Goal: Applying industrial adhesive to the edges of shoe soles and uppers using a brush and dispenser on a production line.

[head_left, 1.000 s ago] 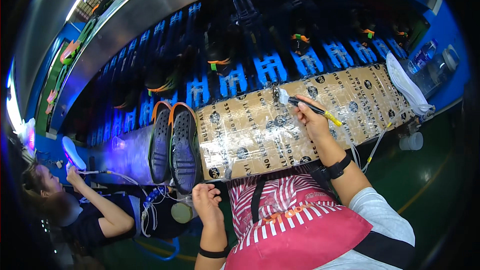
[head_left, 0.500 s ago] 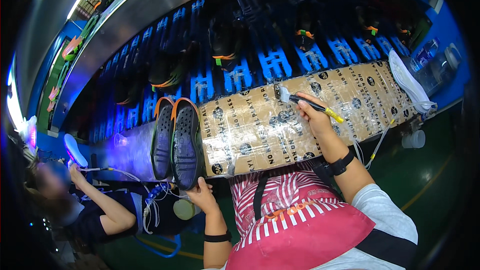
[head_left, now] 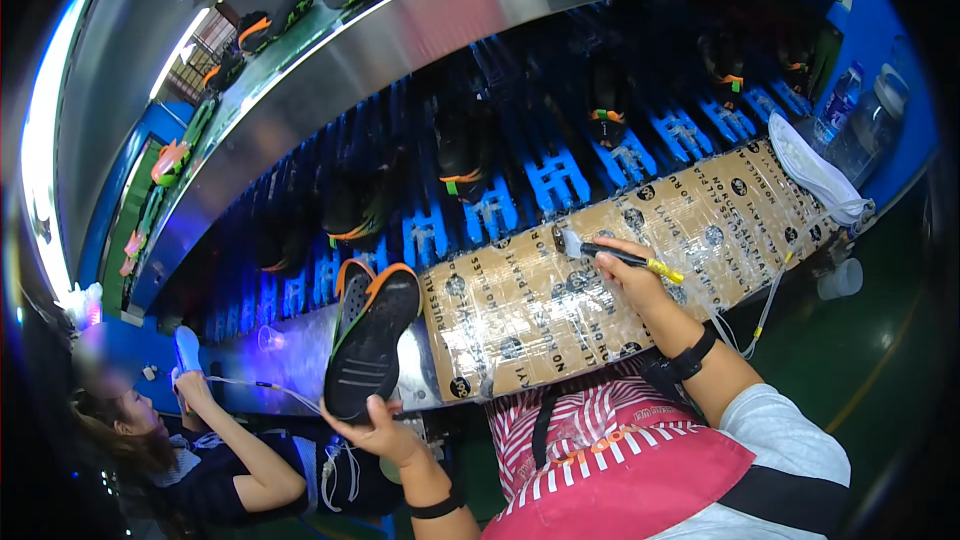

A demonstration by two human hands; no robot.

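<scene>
My left hand (head_left: 380, 432) grips the toe end of a black shoe (head_left: 372, 355) with an orange heel edge. It is tilted, with its dark, ridged underside showing. Partly covered by it is a second black shoe (head_left: 354, 302) with a perforated underside, and I cannot tell whether it touches the hand. Over the bench my right hand (head_left: 632, 275) holds a brush (head_left: 610, 254) with a black handle and yellow tape at its end. Its pale bristles rest on or just above the brown, film-covered cardboard (head_left: 520, 310).
Behind the bench runs a conveyor with blue racks (head_left: 558, 180) carrying several black shoes. A white sole (head_left: 810, 170) lies at the right end, near plastic bottles (head_left: 868, 115) and thin tubes. To my left a co-worker (head_left: 235, 450) holds a pale sole (head_left: 188, 348).
My left hand has taken hold of the near shoe and tilted it across the other one. The right hand with the brush stays almost in place over the cardboard. The view has shifted.
</scene>
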